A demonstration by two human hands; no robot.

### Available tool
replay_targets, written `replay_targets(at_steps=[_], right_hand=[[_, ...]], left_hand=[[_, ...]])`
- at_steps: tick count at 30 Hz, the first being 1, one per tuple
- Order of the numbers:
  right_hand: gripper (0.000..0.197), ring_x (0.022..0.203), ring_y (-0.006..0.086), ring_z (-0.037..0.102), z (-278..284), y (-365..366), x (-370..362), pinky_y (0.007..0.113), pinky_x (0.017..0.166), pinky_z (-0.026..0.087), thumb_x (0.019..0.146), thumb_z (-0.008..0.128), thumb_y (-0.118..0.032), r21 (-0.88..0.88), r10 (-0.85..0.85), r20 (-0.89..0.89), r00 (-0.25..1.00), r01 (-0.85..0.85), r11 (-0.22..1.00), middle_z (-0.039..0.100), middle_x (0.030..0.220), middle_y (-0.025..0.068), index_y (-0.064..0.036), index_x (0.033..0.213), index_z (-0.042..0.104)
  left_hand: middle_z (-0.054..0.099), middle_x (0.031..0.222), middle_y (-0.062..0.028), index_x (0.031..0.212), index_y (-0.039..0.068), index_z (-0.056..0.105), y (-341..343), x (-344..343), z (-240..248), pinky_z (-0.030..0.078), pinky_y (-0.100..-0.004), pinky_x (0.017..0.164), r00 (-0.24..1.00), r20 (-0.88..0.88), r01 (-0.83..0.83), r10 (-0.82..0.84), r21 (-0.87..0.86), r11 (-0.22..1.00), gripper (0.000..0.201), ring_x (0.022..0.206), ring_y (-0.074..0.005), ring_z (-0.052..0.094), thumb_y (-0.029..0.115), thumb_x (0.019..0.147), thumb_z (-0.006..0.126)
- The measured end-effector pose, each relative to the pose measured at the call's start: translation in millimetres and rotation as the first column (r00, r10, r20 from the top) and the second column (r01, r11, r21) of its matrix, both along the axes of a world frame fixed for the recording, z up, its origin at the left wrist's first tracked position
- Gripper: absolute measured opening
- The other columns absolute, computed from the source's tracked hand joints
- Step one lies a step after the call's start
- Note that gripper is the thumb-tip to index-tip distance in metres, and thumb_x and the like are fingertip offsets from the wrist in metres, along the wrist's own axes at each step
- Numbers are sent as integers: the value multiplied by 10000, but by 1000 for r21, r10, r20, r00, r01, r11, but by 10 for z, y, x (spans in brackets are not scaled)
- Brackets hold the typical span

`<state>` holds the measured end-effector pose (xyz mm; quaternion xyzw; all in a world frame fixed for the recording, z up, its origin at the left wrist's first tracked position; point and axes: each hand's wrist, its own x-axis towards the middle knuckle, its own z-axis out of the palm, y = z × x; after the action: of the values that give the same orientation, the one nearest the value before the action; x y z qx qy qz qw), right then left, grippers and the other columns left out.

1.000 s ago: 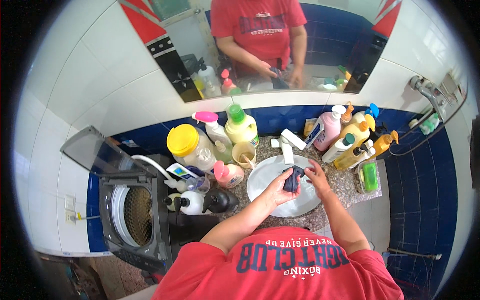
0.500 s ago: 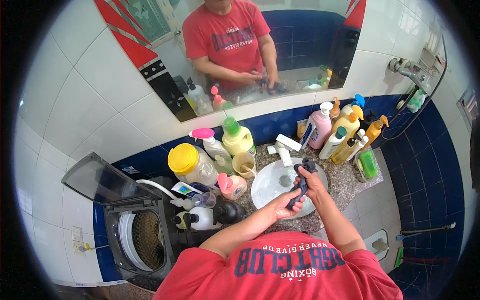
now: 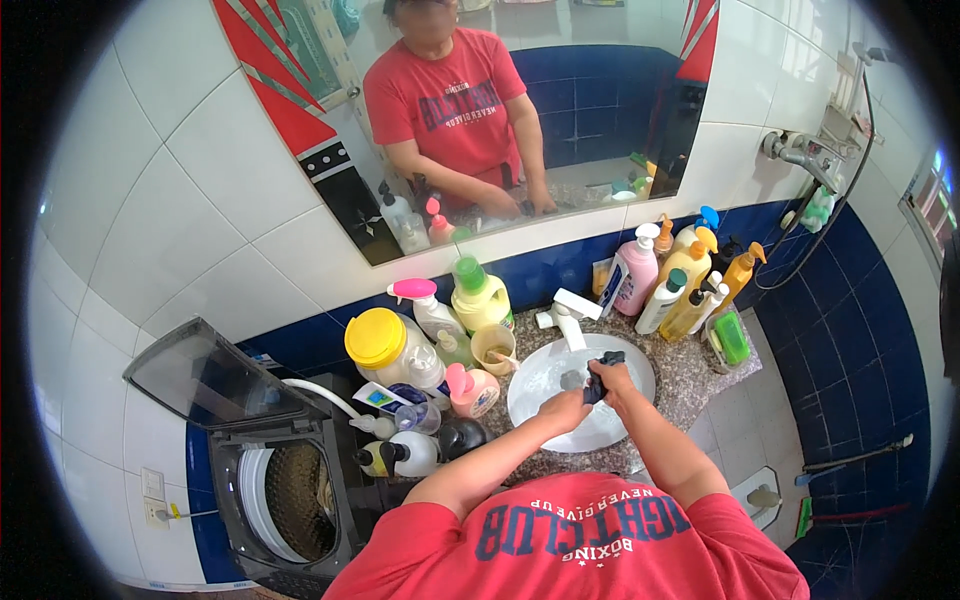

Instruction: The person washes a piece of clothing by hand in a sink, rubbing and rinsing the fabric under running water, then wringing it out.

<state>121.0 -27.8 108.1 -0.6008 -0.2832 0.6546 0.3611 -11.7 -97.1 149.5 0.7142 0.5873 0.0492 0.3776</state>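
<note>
Over the white washbasin (image 3: 530,385) I grip a bunched dark cloth (image 3: 594,388) with both hands; its exact kind cannot be made out. My left hand (image 3: 566,411) is closed round the nearer, left end. Higher and to the right, my right hand (image 3: 612,379) is closed on the other end, and a dark bit sticks out past its fingers. The white faucet (image 3: 569,322) stands at the basin's back, just beyond my hands, with its spout pointing into the bowl. Water seems to lie in the basin.
Left of the basin stand a beige mug (image 3: 493,347), a pink pump bottle (image 3: 472,390) and a yellow-lidded jar (image 3: 375,338). Several bottles (image 3: 675,290) and a green soap box (image 3: 732,338) crowd the right counter. An open-lidded washing machine (image 3: 225,500) is at left; a mirror (image 3: 580,120) hangs ahead.
Both hands have sunk lower over the basin with the cloth, and the arms reach further forward. The cloth looks more tightly gathered. My view has tilted slightly.
</note>
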Motion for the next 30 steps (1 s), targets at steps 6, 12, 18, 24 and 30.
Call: replay_targets(at_steps=[6, 12, 18, 24, 30], right_hand=[[165, 704, 146, 557, 58, -137, -29, 305, 617, 460, 797, 674, -76, 253, -389, -81, 918, 397, 882, 606, 824, 65, 22, 903, 593], [254, 774, 115, 558, 213, -596, -334, 276, 706, 466, 792, 696, -105, 527, -302, 165, 939, 175, 832, 629, 869, 33, -13, 1011, 605], [303, 812, 362, 560, 536, -753, -392, 422, 738, 458, 727, 725, -202, 618, -199, 614, 764, -308, 724, 580, 900, 151, -63, 973, 619], [624, 978, 329, 538, 424, -352, -41, 389, 844, 430, 764, 639, -502, 336, 12, 615, 789, -276, 901, 565, 1044, 211, 69, 1008, 585], [596, 901, 191, 568, 564, -235, 71, 307, 791, 443, 803, 600, -546, -88, 471, 19, 882, -468, 879, 618, 964, 96, -16, 1073, 582]], left_hand=[[599, 800, -193, 1033, -62, 499, -104, -87, -607, 549, -430, 666, 401, 326, -370, 856, -797, 477, 718, 810, -308, 636, 578, 745, 651], [621, 1076, -117, 1105, 37, 555, 24, 38, -338, 446, -430, 904, -61, 281, 275, 958, -918, 287, 685, 994, -269, 593, 650, 864, 367], [621, 1049, -51, 1059, 99, 588, 160, -48, -757, 469, -378, 892, -239, 353, 256, 905, -876, 409, 309, 973, -203, 588, 358, 934, 475], [550, 1062, -104, 1166, 95, 465, 72, 83, -66, 490, -409, 779, -46, 386, 97, 921, -916, 389, 600, 927, -242, 551, 613, 869, 414], [553, 904, -107, 1036, 12, 514, -3, 13, -97, 516, -374, 723, -43, 401, 339, 915, -856, 391, 536, 774, -228, 555, 451, 779, 681]])
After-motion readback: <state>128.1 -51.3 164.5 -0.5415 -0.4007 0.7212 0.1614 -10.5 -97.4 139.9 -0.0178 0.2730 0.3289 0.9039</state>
